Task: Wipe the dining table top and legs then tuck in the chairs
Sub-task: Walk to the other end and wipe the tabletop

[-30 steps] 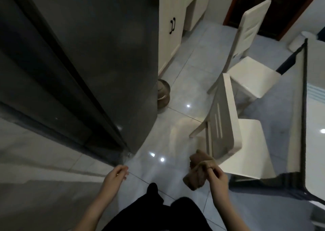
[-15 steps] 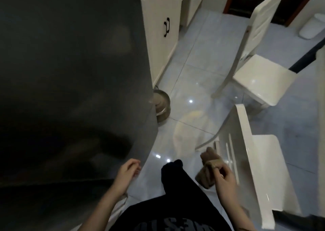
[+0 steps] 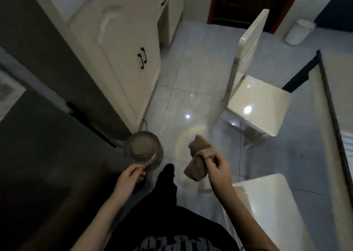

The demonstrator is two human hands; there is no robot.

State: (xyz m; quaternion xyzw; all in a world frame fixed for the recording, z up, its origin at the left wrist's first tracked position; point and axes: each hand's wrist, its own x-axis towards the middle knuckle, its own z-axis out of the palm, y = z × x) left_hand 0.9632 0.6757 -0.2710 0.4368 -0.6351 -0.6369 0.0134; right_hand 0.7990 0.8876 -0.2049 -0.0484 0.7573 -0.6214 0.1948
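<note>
Cloth (image 3: 197, 160) sits bunched in the right hand (image 3: 217, 169), whose fingers and thumb are curled round its middle, so one end sticks up and forward and the other hangs toward the floor (image 3: 191, 82). The left hand (image 3: 129, 178) hangs low with its fingers loosely curled and nothing visible in them. In the view it overlaps the rim of a metal bowl (image 3: 143, 149), but the bowl stands on the floor and I judge there is no contact

What matters for the coming move is where the table (image 3: 339, 78) lies from the cloth: off to the right and well apart, at the very side of the view. Its dark edge runs away from the person, so its long side points forward rather than across, and strokes would likely run along that line. The right hand is clearly the nearer one; the left would have to cross the body

Two chairs stand in between. The near chair (image 3: 267, 203) has its seat just beside and below the right forearm. The far chair (image 3: 257, 105) stands ahead and to the right, its back toward the cabinet (image 3: 118, 59) and its seat facing the table. Both are pulled out, neither tucked in

I judge the person has to turn right and carry the cloth past the near chair before wiping can begin. Too little of the table top shows to tell whether any of it has been wiped
</note>
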